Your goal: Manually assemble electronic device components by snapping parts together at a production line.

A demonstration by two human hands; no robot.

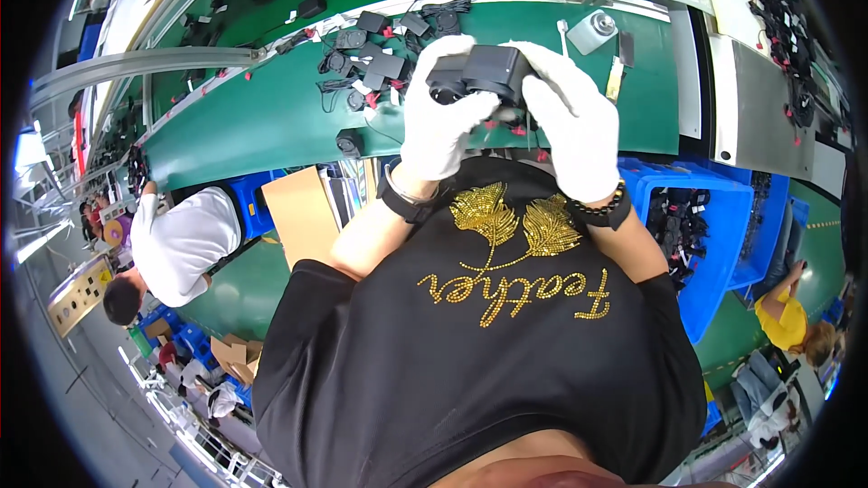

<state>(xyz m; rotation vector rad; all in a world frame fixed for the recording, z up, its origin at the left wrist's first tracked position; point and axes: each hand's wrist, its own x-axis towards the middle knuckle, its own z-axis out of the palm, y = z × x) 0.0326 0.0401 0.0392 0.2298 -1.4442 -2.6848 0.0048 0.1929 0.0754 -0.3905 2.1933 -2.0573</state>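
Both of my hands wear white gloves and are raised over the near edge of the green worktable [244, 131]. My left hand [436, 126] is closed around a black boxy power adapter [449, 70], its thumb stretched toward the middle. My right hand [579, 131] grips a second black power adapter [495, 63], larger in view and touching or very near the first. Fingers cover parts of both, so I cannot tell whether they are joined. Short dark cords with red tips hang below them. Just beyond my left hand lies a pile of black adapters [384, 68] with cables.
A white bottle [594, 31] stands at the back right beside a small yellow-and-white tube [616, 79]. One loose adapter [350, 142] lies near the table's front edge. Blue bins [714, 253] with black parts stand at my right, an open carton [303, 212] at my left. Co-workers sit on both sides.
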